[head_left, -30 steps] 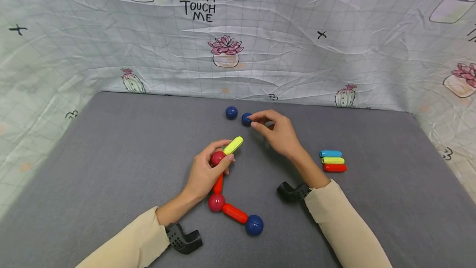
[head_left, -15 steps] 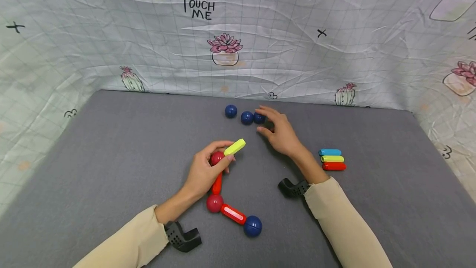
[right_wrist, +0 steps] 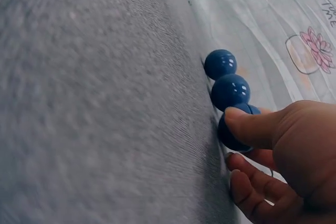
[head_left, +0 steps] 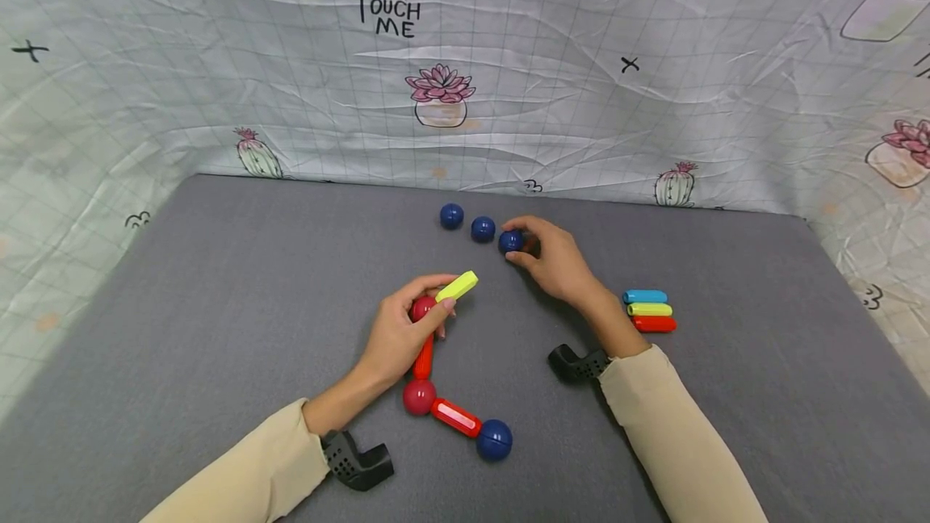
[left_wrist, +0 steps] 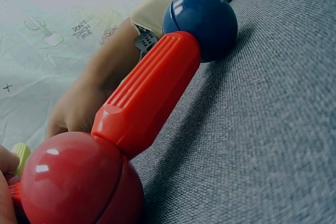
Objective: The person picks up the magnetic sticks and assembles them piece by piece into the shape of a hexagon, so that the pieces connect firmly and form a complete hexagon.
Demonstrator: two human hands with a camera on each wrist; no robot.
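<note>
Near the far edge of the grey surface [head_left: 291,289], three blue balls [head_left: 483,229] sit in a slanting row, and my right hand [head_left: 555,265] pinches the one closest to me, the nearest blue ball [head_left: 511,241], between curled thumb and fingers. My left hand [head_left: 395,333] curls round the upper red ball [head_left: 422,309], one of two in the chain; one yellow rod [head_left: 457,286] juts past my fingertips. Below run the first red rod [head_left: 424,360], the lower red ball [head_left: 419,397], the second red rod [head_left: 456,417] and a fourth blue ball [head_left: 494,440]. To my right, three loose rods lie side by side: one light blue rod [head_left: 645,296], the second yellow rod [head_left: 650,310] and the third red rod [head_left: 655,324].
</note>
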